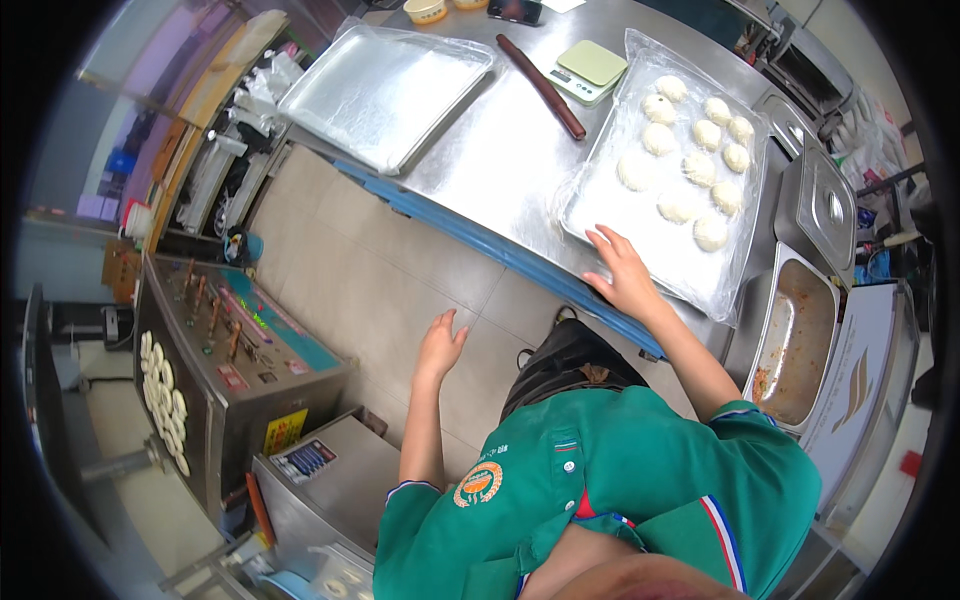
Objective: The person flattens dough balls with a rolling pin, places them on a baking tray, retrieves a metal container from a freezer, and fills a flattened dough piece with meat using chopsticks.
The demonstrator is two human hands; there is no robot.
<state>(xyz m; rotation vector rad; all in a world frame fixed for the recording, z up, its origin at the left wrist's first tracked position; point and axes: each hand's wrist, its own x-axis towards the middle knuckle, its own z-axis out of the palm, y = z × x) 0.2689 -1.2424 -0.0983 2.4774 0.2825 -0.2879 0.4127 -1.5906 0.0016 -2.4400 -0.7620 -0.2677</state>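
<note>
My right hand (624,276) is spread over the near-left corner of a metal baking tray (637,225) lined with clear plastic film. It holds nothing; whether the fingertips touch the tray I cannot tell. Several round balls of white dough (699,169) sit on that tray, mostly towards its far and right parts. Out over the tiled floor (390,247), my left hand (441,346) hangs with fingers apart and grips nothing. A dark wooden rolling pin (541,87) lies on the steel worktable (480,169), beside a pale green kitchen scale (591,66).
Another film-covered tray (386,90) overhangs the table's near edge at left. On my right stand an uncovered steel pan (802,337) with food residue and a lidded steel container (821,206). A steel machine with levers (232,337) stands left. A phone (514,10) lies at the far edge.
</note>
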